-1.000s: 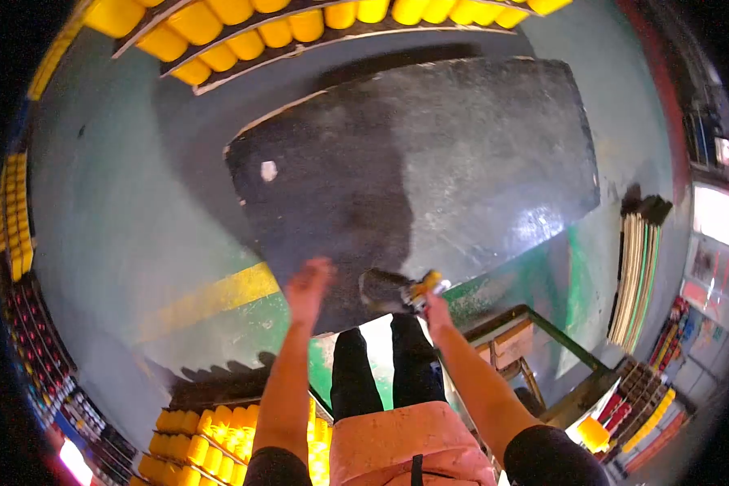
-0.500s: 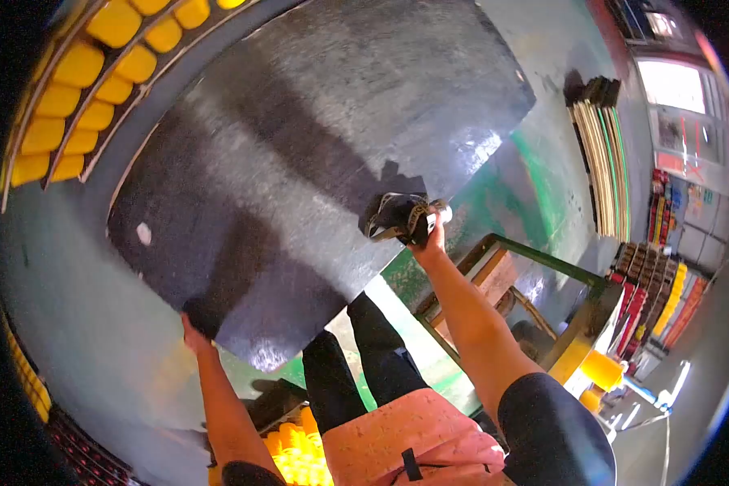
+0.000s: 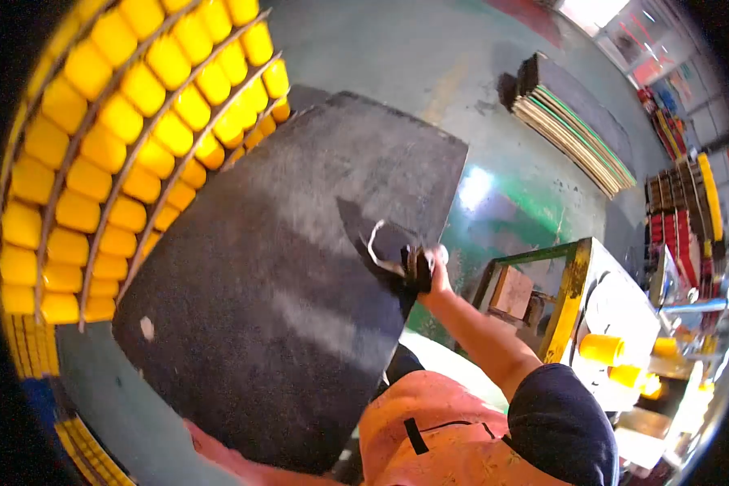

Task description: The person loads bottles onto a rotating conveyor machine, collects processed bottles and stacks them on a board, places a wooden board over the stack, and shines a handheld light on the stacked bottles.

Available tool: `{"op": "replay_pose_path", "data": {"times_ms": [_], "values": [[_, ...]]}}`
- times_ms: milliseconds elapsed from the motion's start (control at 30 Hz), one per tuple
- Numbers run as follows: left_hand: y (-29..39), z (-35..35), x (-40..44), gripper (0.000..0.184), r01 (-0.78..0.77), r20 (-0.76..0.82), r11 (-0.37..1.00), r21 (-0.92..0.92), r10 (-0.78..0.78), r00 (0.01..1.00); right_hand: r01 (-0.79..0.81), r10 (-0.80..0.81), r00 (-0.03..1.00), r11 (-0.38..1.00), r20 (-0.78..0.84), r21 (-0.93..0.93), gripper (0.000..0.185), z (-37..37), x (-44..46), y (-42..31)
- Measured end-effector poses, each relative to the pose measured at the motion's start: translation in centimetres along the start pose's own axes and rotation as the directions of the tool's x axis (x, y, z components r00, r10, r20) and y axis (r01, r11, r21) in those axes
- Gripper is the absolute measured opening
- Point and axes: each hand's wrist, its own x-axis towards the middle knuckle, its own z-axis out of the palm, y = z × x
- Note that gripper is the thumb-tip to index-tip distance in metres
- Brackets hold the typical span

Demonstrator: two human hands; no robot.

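A large dark flat board (image 3: 300, 267) with a pale spot near its left corner fills the middle of the view, tilted. My left hand (image 3: 202, 444) is at its lower left edge, with the fingers mostly hidden behind the board. At the opposite edge, my right hand (image 3: 437, 275) is closed around a dark bundle with a strap (image 3: 415, 266); a small whitish round end shows by the fingers. The bundle lies against the board's edge, and a light loop of the strap sticks out over the surface. I cannot see whether the right fingers also grip the board.
Stacked yellow cylinders between thin dark sheets (image 3: 142, 162) rise at the left, close to the board's far edge. A pile of flat boards (image 3: 575, 121) lies on the floor at upper right. To my right is a metal-framed table (image 3: 571, 300) with yellow pieces (image 3: 602, 348) on it.
The view has turned, bringing more of the yellow stack in. The board has swung beside that stack, and my left hand is lower and more hidden. My right hand still holds the strapped bundle.
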Motion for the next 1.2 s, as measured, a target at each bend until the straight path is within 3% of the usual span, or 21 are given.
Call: {"op": "replay_pose_path", "data": {"times_ms": [67,267,433,533,600,633,733,900,1033,1167,1200], "values": [[2.7,0.1,0.3,0.058,-0.067,0.028,0.996,-0.058,0.069,0.997,-0.059,0.049,0.994,0.993,0.101,0.103,0.056,-2.3,-1.0,1.0],[8.3,0.7,0.2,0.059,-0.219,0.168,0.964,-0.150,0.244,0.955,-0.152,0.127,0.986,0.955,0.109,0.257,0.057,-3.0,-11.8,1.2],[14.3,1.4,-1.8,0.059,-0.314,0.191,0.914,-0.255,0.366,0.911,-0.176,0.110,0.976,0.909,0.189,0.379,0.060,-4.2,-10.9,-2.5],[17.5,3.9,-3.8,0.060,-0.358,0.194,0.880,-0.313,0.429,0.882,-0.180,0.113,0.972,0.919,0.204,0.350,0.060,-3.5,-10.8,-7.6],[20.1,6.4,-5.3,0.060,-0.381,0.199,0.857,-0.348,0.464,0.863,-0.117,0.078,0.988,0.937,0.130,0.329,0.059,-3.3,-9.1,-11.4],[21.9,7.7,-6.4,0.060,-0.392,0.203,0.845,-0.363,0.482,0.852,-0.075,0.011,0.981,0.942,0.194,0.326,0.059,-3.8,-7.4,-13.5],[28.7,11.8,-10.9,0.061,-0.418,0.222,0.815,-0.401,0.529,0.819,-0.103,0.036,0.985,0.906,0.169,0.410,0.059,-4.0,-4.7,-22.3],[36.8,16.3,-15.7,0.062,-0.437,0.275,0.796,-0.419,0.570,0.774,0.139,-0.178,0.983,0.892,0.051,0.431,0.063,-4.9,-1.8,-34.7],[38.8,27.7,-22.4,0.063,-0.417,0.392,0.783,-0.463,0.602,0.695,0.207,-0.244,0.970,0.828,0.002,0.521,0.060,-10.5,3.8,-43.6],[45.8,39.8,-30.4,0.063,-0.402,0.525,0.752,-0.522,0.655,0.544,0.358,-0.308,0.934,0.813,-0.182,0.459,0.056,-10.1,6.4,-52.8],[47.6,42.6,-32.9,0.063,-0.390,0.538,0.740,-0.548,0.668,0.513,0.371,-0.350,0.927,0.786,-0.138,0.494,0.055,-9.9,6.3,-55.6]]}}
